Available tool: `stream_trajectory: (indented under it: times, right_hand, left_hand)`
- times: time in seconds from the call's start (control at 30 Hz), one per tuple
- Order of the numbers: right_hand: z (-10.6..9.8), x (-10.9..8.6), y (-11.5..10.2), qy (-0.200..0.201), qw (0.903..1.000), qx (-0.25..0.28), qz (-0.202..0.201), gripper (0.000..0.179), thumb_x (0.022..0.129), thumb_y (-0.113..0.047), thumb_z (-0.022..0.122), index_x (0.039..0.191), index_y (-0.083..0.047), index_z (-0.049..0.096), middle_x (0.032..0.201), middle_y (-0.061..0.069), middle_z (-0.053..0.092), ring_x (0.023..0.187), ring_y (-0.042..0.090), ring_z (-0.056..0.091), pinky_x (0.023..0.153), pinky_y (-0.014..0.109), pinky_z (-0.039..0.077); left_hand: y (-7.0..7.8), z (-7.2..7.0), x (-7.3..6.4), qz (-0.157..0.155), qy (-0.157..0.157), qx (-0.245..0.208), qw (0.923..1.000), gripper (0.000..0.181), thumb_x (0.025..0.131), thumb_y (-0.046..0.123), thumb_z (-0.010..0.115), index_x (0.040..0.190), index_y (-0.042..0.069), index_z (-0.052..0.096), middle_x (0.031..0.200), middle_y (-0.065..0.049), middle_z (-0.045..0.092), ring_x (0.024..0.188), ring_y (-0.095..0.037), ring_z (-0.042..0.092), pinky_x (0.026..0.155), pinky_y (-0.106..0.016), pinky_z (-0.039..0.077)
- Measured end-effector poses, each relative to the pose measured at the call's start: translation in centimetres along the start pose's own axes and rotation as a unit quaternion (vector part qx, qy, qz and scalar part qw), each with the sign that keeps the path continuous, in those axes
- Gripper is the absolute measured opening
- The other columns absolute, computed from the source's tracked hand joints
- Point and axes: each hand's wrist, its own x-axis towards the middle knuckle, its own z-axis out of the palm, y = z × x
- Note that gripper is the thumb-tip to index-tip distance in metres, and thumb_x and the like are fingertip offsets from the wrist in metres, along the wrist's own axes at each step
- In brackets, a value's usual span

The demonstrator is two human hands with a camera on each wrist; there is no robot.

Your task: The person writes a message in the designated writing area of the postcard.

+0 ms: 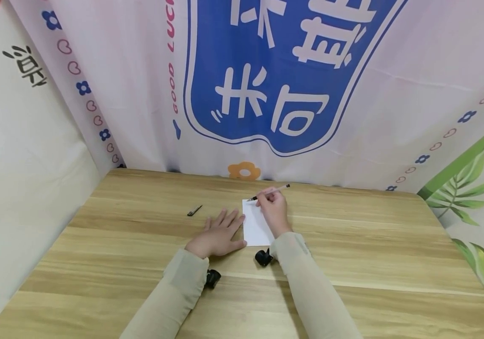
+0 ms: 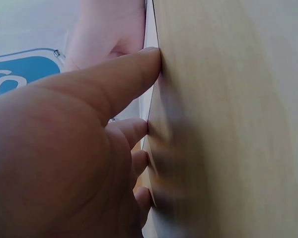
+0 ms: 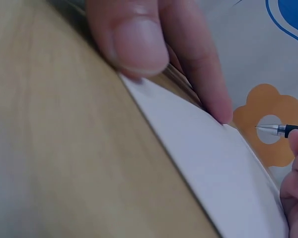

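Note:
A small white sheet of paper (image 1: 255, 230) lies on the wooden table, also visible as a white strip (image 3: 188, 144) in the right wrist view. My left hand (image 1: 218, 236) rests with fingers spread, thumb and fingertips at the paper's left edge. Between thumb and fingers, my right hand (image 1: 274, 212) pinches a pen with a clear barrel (image 1: 281, 188). Its metal point (image 3: 274, 130) is bare and stands near the paper's top left corner; whether it touches, I cannot tell. Left of the paper lies a black-and-clear pen cap (image 1: 194, 211).
The wooden table (image 1: 373, 263) reaches back to a printed curtain (image 1: 140, 94) with a blue sign and an orange flower (image 1: 244, 170). Black devices (image 1: 263, 257) sit at both wrists, close above the tabletop.

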Motion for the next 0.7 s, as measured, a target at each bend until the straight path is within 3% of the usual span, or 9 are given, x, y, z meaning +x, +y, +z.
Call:
stream_trajectory:
  times: [0.23,0.7]
  right_hand:
    - [0.01,0.0,0.21,-0.015,0.9995,-0.021,-0.02,0.004,0.096,-0.007,0.063,0.094,-0.004,0.063,0.075,0.006,0.063,0.068,0.016,0.058,0.058,0.02,0.046]
    - [-0.05,-0.04,0.24,-0.032,0.9988,-0.033,-0.018,0.004,0.096,-0.007,0.065,0.093,-0.005,0.064,0.082,0.011,0.066,0.073,0.017,0.062,0.062,0.021,0.05]
  left_hand:
    - [-0.14,-0.07,0.04,-0.006,-0.008,0.003,0.9999,0.078,0.104,0.049,0.05,0.165,0.017,0.013,0.171,-0.006,0.001,0.155,-0.033,-0.009,0.12,-0.064,-0.004]
    - [-0.13,0.01,0.14,-0.004,0.0,0.007,1.0,0.078,0.104,0.051,0.05,0.164,0.017,0.016,0.171,-0.005,0.003,0.155,-0.033,-0.006,0.119,-0.065,-0.002]
